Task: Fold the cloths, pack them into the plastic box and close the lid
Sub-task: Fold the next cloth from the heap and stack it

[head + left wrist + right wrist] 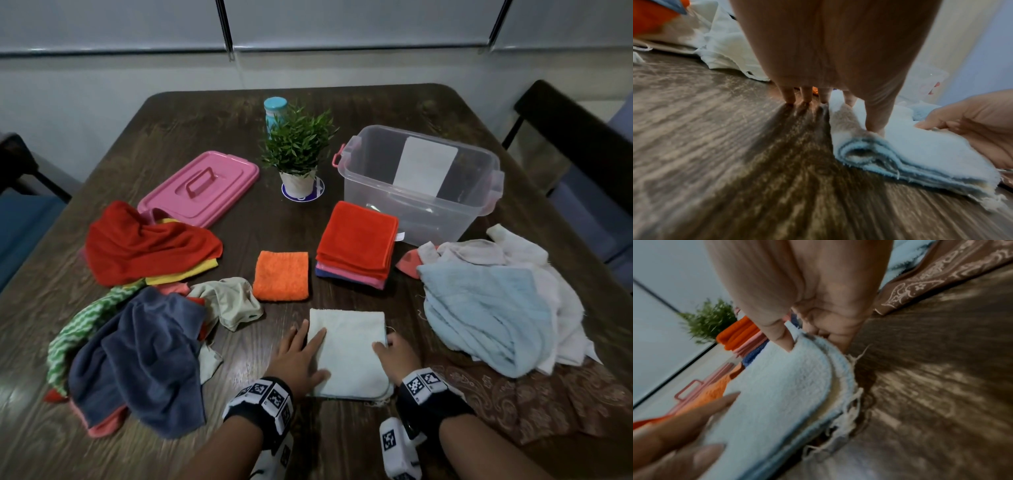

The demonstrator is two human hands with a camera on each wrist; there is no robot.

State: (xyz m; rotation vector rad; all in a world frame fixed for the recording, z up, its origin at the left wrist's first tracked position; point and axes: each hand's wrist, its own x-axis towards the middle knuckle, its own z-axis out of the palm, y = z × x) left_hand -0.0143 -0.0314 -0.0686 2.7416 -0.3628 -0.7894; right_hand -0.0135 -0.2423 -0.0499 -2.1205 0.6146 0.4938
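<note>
Folded pale cloth (347, 353) under hands, dark wooden table (342, 102), grey wall

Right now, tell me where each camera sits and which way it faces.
Head: worn on the head, looking down at the table; left hand and right hand show on the pale folded cloth.
Left wrist: along the left palm to fingertips on the wood.
Right wrist: along the right hand, its thumb on the cloth edge.
Shared: both wrist views show that cloth and the other hand.

The lid (200, 186) lies left of the plant (298, 147) (on a coaster), the plastic box (423, 181) right.
</note>
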